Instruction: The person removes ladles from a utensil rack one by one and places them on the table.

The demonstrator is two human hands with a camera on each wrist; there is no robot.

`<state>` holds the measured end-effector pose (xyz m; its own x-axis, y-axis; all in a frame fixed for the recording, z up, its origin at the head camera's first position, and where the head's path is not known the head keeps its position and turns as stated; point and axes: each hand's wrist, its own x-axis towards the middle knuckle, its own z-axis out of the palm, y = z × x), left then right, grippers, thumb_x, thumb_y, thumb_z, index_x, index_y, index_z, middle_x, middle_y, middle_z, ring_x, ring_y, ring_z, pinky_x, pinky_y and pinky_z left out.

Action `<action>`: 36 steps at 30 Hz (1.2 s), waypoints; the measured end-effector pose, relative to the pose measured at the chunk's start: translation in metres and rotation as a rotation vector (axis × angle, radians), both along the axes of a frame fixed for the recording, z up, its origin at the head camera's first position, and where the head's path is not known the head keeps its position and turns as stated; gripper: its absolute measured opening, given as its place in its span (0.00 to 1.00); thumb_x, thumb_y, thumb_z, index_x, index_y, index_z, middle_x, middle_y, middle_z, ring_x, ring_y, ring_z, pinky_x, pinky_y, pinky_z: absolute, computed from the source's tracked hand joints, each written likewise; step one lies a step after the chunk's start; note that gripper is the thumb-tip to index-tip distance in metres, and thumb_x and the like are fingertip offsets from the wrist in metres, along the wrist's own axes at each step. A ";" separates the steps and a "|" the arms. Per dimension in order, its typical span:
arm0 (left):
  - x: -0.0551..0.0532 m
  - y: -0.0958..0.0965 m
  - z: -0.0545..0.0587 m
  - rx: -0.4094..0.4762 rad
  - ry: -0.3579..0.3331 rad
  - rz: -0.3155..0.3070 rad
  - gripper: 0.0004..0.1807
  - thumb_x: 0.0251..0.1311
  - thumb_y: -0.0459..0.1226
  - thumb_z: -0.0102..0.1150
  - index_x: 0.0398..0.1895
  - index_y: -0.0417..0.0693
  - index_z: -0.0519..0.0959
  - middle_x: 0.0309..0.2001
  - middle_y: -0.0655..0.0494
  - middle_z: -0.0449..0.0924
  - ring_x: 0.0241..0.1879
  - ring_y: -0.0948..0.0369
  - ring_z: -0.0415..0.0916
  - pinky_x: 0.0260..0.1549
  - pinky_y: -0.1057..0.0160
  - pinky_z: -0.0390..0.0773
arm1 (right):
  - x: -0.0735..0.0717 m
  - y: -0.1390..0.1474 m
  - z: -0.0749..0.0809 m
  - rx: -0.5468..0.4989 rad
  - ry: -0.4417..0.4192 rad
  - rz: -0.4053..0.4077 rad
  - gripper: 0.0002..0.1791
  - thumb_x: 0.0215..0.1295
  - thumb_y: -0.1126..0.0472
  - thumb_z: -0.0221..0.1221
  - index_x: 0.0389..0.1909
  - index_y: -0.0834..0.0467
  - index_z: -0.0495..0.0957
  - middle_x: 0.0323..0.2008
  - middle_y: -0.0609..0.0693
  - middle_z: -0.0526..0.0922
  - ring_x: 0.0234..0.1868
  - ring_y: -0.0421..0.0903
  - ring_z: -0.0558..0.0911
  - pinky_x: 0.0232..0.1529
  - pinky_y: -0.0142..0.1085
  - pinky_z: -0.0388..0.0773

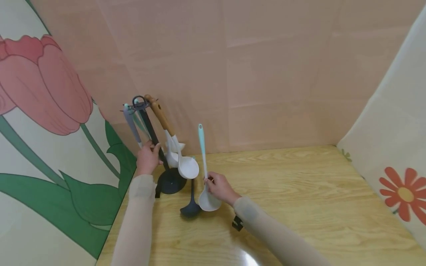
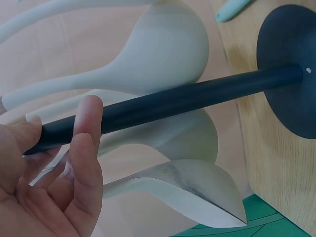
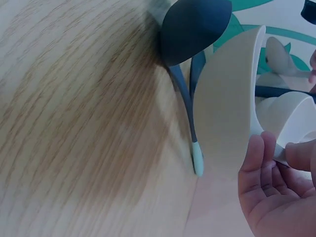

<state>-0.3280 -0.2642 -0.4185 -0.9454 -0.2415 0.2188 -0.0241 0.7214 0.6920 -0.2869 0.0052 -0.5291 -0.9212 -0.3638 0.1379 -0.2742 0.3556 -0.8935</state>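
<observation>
Black stand (image 1: pixel 171 181) upright on the wood-look surface (image 1: pixel 283 184). Left hand (image 1: pixel 148 159) holding the stand's pole, thumb and fingers around it. Right hand (image 1: pixel 221 187) pinching white ladle (image 1: pixel 209 201) low on its turquoise-ended handle, just above the bowl; ladle is right of the stand, bowl down, handle up; can't tell if bowl touches the surface. Dark ladle (image 1: pixel 190 208) on the surface, front-right of the stand, bowl toward the person. Wooden-handled ladle (image 1: pixel 188 168) hanging on the stand's right side. Grey-handled utensil (image 1: pixel 132 123) hanging on the stand's left.
</observation>
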 end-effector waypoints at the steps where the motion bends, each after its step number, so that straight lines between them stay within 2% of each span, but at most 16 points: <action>1: 0.000 0.000 0.000 -0.001 0.004 0.000 0.17 0.77 0.47 0.47 0.52 0.42 0.74 0.44 0.38 0.85 0.22 0.52 0.86 0.33 0.51 0.82 | 0.000 0.001 -0.001 0.004 -0.008 0.000 0.08 0.75 0.66 0.53 0.39 0.65 0.79 0.30 0.52 0.79 0.22 0.39 0.76 0.23 0.31 0.76; 4: 0.001 0.001 0.001 -0.008 0.007 -0.001 0.19 0.77 0.48 0.46 0.55 0.42 0.74 0.45 0.38 0.85 0.23 0.51 0.86 0.33 0.50 0.82 | -0.001 0.003 -0.003 0.030 -0.032 -0.003 0.08 0.75 0.66 0.53 0.39 0.65 0.79 0.29 0.52 0.80 0.23 0.39 0.76 0.24 0.32 0.77; 9: 0.003 0.003 0.002 -0.007 -0.006 0.000 0.22 0.77 0.50 0.45 0.60 0.44 0.73 0.46 0.38 0.84 0.27 0.47 0.86 0.40 0.46 0.81 | 0.000 0.006 -0.006 0.086 -0.100 0.012 0.09 0.75 0.66 0.53 0.38 0.66 0.80 0.26 0.51 0.79 0.23 0.41 0.77 0.24 0.33 0.76; 13: 0.005 0.004 0.003 -0.009 0.001 0.007 0.22 0.77 0.51 0.45 0.57 0.44 0.74 0.45 0.39 0.85 0.27 0.47 0.86 0.44 0.43 0.80 | 0.001 0.008 -0.010 0.106 -0.154 0.035 0.11 0.76 0.65 0.52 0.39 0.71 0.79 0.22 0.50 0.77 0.22 0.41 0.76 0.23 0.33 0.74; 19: 0.006 0.003 0.004 -0.017 -0.008 0.007 0.21 0.77 0.52 0.45 0.54 0.45 0.74 0.45 0.39 0.85 0.26 0.49 0.87 0.43 0.43 0.80 | 0.000 0.008 -0.016 0.153 -0.207 0.011 0.11 0.75 0.67 0.52 0.37 0.72 0.78 0.20 0.50 0.75 0.20 0.41 0.75 0.21 0.31 0.73; 27: 0.006 0.003 0.004 -0.013 -0.007 0.007 0.21 0.77 0.51 0.45 0.55 0.44 0.74 0.45 0.39 0.85 0.26 0.48 0.87 0.41 0.45 0.80 | -0.009 0.001 -0.033 0.242 -0.175 -0.037 0.10 0.70 0.67 0.56 0.29 0.66 0.81 0.19 0.48 0.76 0.20 0.40 0.74 0.22 0.30 0.72; 32: 0.010 0.006 0.006 -0.017 -0.005 0.016 0.20 0.77 0.51 0.45 0.53 0.44 0.74 0.45 0.39 0.85 0.27 0.48 0.87 0.42 0.44 0.80 | -0.007 -0.001 -0.040 0.283 -0.110 -0.047 0.09 0.65 0.68 0.58 0.26 0.65 0.81 0.20 0.49 0.76 0.21 0.41 0.74 0.22 0.30 0.72; 36: 0.012 0.008 0.007 -0.031 0.004 0.019 0.21 0.77 0.51 0.45 0.53 0.44 0.75 0.43 0.39 0.86 0.26 0.48 0.87 0.39 0.45 0.80 | -0.005 -0.002 -0.044 0.301 -0.112 -0.058 0.08 0.64 0.68 0.59 0.26 0.66 0.81 0.21 0.51 0.77 0.23 0.43 0.75 0.23 0.32 0.74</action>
